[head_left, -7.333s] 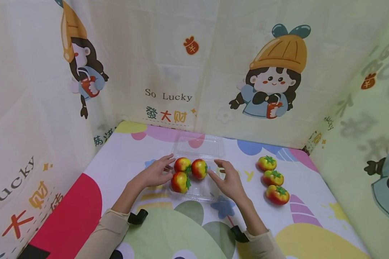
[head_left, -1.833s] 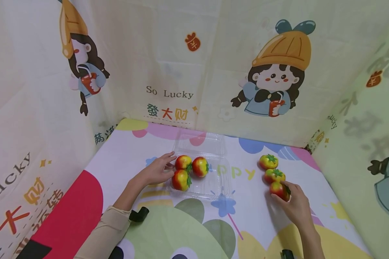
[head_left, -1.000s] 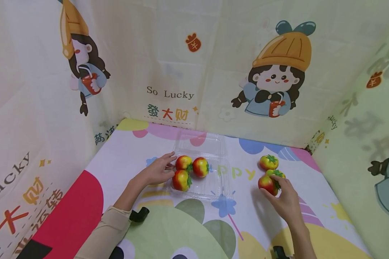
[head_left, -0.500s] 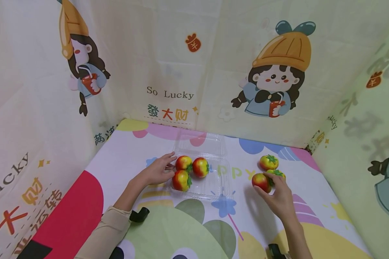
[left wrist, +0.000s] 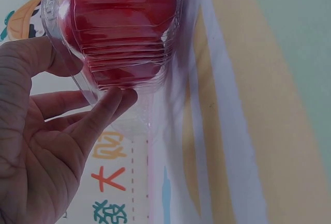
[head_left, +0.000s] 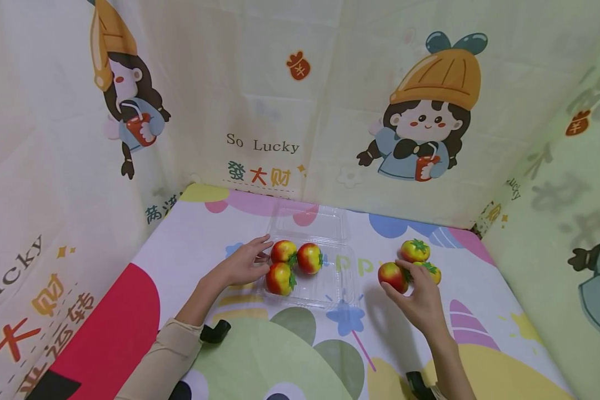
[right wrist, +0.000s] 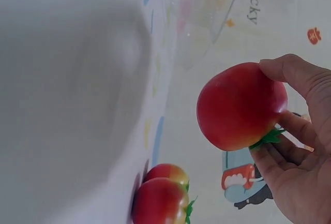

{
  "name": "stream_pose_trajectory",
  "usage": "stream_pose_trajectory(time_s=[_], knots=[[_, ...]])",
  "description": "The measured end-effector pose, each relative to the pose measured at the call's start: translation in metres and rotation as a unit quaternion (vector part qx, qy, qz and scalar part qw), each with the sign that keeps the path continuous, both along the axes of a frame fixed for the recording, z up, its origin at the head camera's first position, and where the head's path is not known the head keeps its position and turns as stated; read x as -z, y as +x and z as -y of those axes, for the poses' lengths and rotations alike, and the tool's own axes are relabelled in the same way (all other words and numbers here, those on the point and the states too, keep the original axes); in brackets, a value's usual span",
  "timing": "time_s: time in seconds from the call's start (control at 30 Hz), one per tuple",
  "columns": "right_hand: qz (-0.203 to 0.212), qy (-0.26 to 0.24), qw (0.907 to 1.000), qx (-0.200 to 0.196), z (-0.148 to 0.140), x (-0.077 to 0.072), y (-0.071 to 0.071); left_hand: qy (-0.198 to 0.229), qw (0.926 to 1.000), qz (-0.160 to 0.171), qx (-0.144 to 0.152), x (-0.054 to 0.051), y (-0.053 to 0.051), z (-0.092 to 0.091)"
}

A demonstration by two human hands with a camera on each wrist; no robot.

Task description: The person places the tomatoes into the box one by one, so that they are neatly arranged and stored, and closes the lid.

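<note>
A clear plastic box (head_left: pixel 332 286) lies with its lid open in the middle of the table, with three red-and-yellow tomatoes (head_left: pixel 280 278) in its left part. My left hand (head_left: pixel 241 263) holds the box's left edge; in the left wrist view the thumb lies on the rim and the fingertips touch the ribbed wall. Off to the right, my right hand (head_left: pixel 421 300) pinches another tomato (right wrist: pixel 238 107) by thumb and fingers, raised above the table, its green leafy top towards the palm. Two more tomatoes (head_left: pixel 415 250) stand on the cloth just behind that hand, one partly hidden.
The box's see-through lid (head_left: pixel 308 221) is folded back towards the rear wall. A patterned cloth (head_left: pixel 250 355) covers the table. Printed fabric walls (head_left: pixel 330 111) enclose it at the back and both sides.
My right hand went to the front tomato of the right-hand row, picked it up and has carried it left, towards the box. The left hand has stayed at the box edge.
</note>
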State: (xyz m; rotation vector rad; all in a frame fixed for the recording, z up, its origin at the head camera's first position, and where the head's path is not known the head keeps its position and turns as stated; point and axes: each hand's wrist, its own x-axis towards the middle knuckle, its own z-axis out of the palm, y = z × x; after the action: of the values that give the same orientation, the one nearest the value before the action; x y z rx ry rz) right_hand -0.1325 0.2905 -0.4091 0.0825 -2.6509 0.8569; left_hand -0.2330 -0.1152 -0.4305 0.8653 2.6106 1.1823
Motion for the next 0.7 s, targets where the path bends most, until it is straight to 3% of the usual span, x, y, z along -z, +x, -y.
stream_pose_trajectory(time_s=[0.7], knots=[[-0.015, 0.004, 0.9997, -0.017, 0.022, -0.001, -0.006, 0.004, 1.0, 0.003, 0.006, -0.001, 0.001, 0.0]])
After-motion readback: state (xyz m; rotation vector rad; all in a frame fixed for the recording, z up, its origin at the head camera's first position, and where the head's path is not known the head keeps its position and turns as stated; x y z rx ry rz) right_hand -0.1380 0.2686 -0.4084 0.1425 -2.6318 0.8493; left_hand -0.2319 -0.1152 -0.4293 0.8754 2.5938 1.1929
